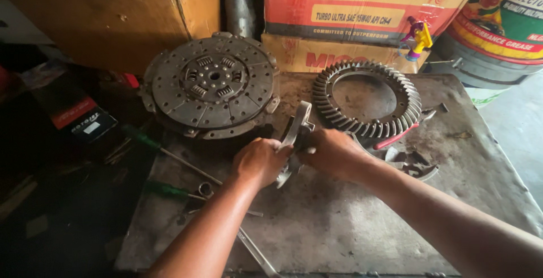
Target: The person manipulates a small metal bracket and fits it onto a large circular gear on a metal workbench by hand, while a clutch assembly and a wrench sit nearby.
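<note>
My left hand [259, 161] and my right hand [332, 152] both grip a curved grey metal part [298, 124], shaped like a brake shoe, held on edge over the greasy metal workbench [339, 216]. The part's upper end rises between the two hands, and its lower end shows below my left fingers. Behind my left hand a round clutch disc with springs [214, 84] leans at the bench's back. A large toothed ring gear [367, 98] lies flat behind my right hand.
Green-handled screwdrivers [148, 142] and a spanner [257, 252] lie at the bench's left and front. A red-handled tool [399, 136] and small metal parts [416, 165] sit right of the gear. Cardboard boxes [362, 6] and a grease bucket [498, 23] stand behind.
</note>
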